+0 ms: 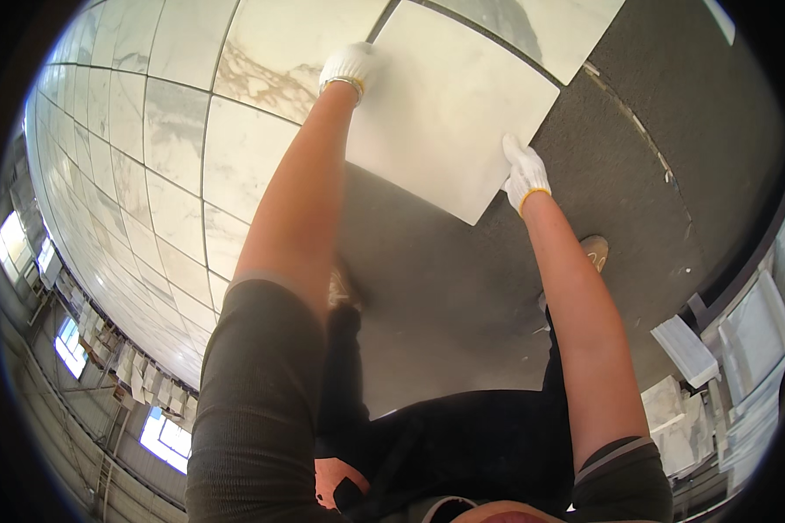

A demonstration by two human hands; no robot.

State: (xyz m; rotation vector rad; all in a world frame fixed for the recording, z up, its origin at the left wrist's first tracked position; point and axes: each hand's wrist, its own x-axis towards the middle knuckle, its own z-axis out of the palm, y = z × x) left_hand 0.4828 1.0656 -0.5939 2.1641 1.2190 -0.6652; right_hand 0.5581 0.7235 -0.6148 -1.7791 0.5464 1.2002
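A large white stone tile (445, 105) lies at the far middle, its far edge close to laid tiles and its near corner over dark grey ground. On its left edge is my left hand (351, 66), in a white knitted glove, closed on the tile with its fingertips partly hidden. My right hand (525, 170), gloved the same way, grips the tile's right edge near the near corner. The thumb rests on the top face, while the other fingers are mostly out of sight. Whether the tile's underside touches the ground cannot be seen.
Marble-veined tiles (170, 131) with dark gaps between them spread across the left and far side. A cracked line (641, 131) crosses the grey ground on the right. White slabs (689, 349) are stacked at the lower right. My shoes (595, 251) stand on the ground below the tile.
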